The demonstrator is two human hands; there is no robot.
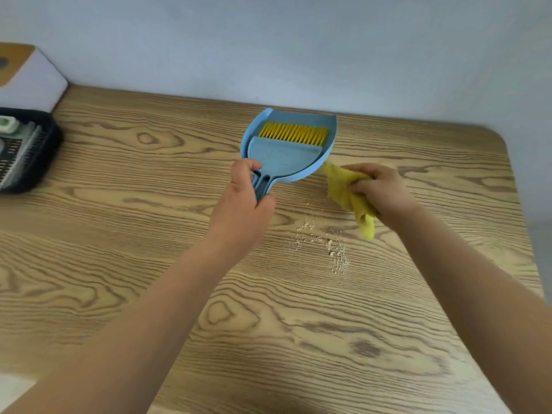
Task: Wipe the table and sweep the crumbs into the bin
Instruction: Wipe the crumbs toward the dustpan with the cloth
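Note:
A blue dustpan (327,135) lies on the wooden table (149,234) near the far edge. A blue brush (283,156) with yellow bristles is nested in it. My left hand (242,204) grips the joined handles of pan and brush. My right hand (379,189) holds a crumpled yellow cloth (346,192) just right of the pan, with the cloth's end hanging down to the table. Pale crumbs (322,243) lie scattered on the wood below and between my hands.
A black tray (44,156) with a grater-like item stands at the left edge. Behind it sits a white box (33,85) with a wooden top. A pale wall runs behind the table. The table's rounded right corner is near my right arm.

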